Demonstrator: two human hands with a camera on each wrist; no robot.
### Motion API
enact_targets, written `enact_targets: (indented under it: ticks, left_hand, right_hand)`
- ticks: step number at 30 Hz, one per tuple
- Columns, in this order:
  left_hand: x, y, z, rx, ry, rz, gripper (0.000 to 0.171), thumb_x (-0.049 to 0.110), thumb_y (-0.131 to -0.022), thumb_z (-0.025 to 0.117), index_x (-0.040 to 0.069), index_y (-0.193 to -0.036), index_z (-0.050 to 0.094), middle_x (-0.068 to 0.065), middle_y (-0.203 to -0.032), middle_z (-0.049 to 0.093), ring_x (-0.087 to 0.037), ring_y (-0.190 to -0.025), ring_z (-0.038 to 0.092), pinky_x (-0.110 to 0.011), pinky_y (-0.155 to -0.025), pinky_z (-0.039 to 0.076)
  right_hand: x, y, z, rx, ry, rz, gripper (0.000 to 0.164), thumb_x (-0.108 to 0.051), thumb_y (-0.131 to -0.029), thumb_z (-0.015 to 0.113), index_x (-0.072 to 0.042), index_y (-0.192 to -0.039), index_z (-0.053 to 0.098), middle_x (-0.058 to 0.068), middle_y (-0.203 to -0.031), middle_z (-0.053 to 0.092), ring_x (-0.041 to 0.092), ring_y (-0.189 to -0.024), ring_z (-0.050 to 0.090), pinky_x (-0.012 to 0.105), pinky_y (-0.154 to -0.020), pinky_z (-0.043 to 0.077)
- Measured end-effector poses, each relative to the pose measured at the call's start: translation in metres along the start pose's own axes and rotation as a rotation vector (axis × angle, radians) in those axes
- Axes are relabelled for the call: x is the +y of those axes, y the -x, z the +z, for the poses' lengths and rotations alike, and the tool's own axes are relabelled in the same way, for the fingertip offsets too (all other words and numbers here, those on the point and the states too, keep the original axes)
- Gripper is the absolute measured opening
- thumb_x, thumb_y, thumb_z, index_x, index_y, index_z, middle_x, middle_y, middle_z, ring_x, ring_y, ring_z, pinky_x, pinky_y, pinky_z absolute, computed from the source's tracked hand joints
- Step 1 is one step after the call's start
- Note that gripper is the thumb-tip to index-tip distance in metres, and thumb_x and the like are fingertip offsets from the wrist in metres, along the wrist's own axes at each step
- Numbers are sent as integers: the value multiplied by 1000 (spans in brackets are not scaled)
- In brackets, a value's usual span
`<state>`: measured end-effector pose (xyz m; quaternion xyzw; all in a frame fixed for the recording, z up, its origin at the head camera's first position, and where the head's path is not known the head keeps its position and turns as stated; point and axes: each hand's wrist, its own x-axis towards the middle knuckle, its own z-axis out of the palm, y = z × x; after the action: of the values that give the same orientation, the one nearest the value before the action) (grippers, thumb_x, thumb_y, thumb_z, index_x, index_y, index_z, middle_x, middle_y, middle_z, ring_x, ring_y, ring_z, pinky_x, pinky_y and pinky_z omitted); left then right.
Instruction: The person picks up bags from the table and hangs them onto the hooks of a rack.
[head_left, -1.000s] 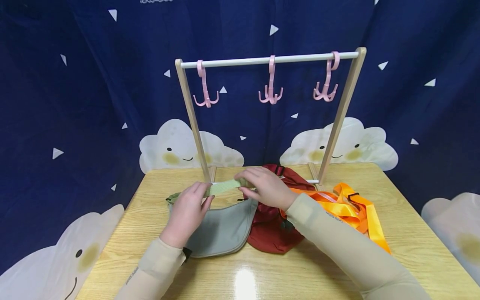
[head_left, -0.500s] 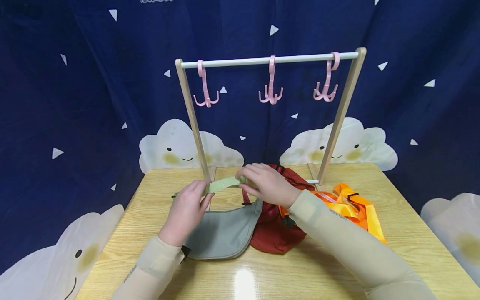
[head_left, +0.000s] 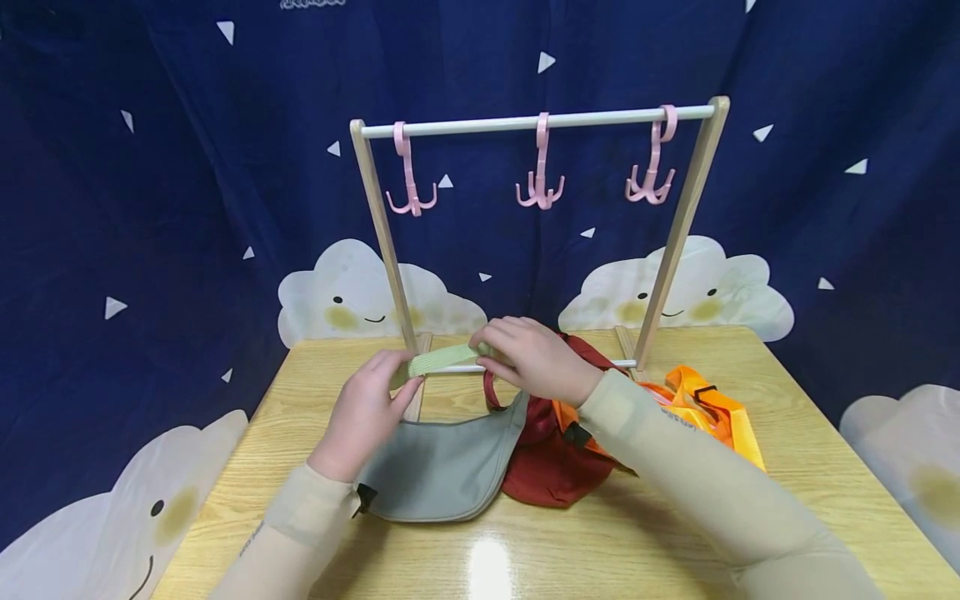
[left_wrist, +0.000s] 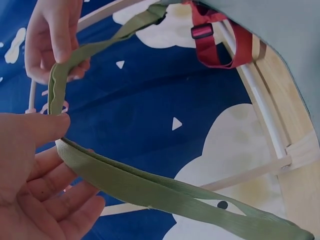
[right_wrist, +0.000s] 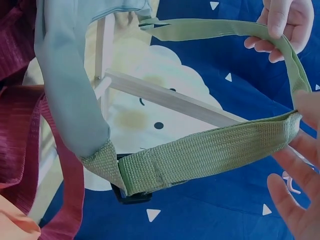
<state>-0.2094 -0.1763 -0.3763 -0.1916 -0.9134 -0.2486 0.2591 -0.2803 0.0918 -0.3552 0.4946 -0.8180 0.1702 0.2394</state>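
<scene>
A light green webbing strap (head_left: 442, 358) is stretched between my two hands. My left hand (head_left: 367, 408) pinches its left part between thumb and fingers; my right hand (head_left: 534, 360) pinches it on the right. The strap belongs to a grey bag (head_left: 450, 471) on the table below the hands. In the right wrist view the strap (right_wrist: 210, 152) runs through a black buckle (right_wrist: 132, 195) beside the bag's grey end (right_wrist: 72, 100). The left wrist view shows the strap (left_wrist: 135, 187) looping from one hand to the other.
A dark red bag (head_left: 551, 471) and orange straps (head_left: 720, 412) lie on the table (head_left: 810, 500), partly behind the right arm. Behind the hands stands a wooden rack with a white bar (head_left: 480, 126). Pink hooks (head_left: 542, 179) hang from it. A blue curtain (head_left: 150, 208) is behind.
Both hands rise slightly, drawing the green strap upward. The grey bag's right end shifts a little to the right. Orange straps beside the right sleeve have shifted.
</scene>
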Motion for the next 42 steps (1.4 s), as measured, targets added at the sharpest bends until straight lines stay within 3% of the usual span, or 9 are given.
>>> enact_targets:
  ticks: [9,21,34,42]
  left_hand:
    - [-6,-5,-9,-4,25,-4,30,16,-93,78,5,-119,69,-12,-116,71,-30,-107,70,-49,-93,56]
    - [-7,-7,-14,5,46,-6,30,17,-93,77,5,-120,69,-12,-118,71,-31,-111,69,-49,-96,56]
    - [-8,-11,-17,46,57,17,30,14,-92,78,2,-119,69,-14,-114,71,-30,-104,70,-48,-90,57]
    - [-5,-15,-20,51,75,-8,30,15,-93,77,3,-120,69,-13,-115,69,-29,-102,69,-47,-87,58]
  right_hand:
    - [1,-4,-6,0,-8,-12,20,-22,-97,73,-14,-114,66,-3,-97,66,12,-80,56,31,-77,49]
    - [0,-7,-11,61,2,-56,18,-23,-98,72,-13,-112,67,-2,-99,68,13,-81,58,30,-77,50]
    - [1,-10,-17,100,-4,-58,18,-22,-97,73,-12,-111,69,-1,-104,71,14,-85,61,31,-78,51]
    - [0,-13,-21,127,-3,-50,18,-20,-96,74,-11,-111,69,0,-101,70,14,-81,58,32,-77,50]
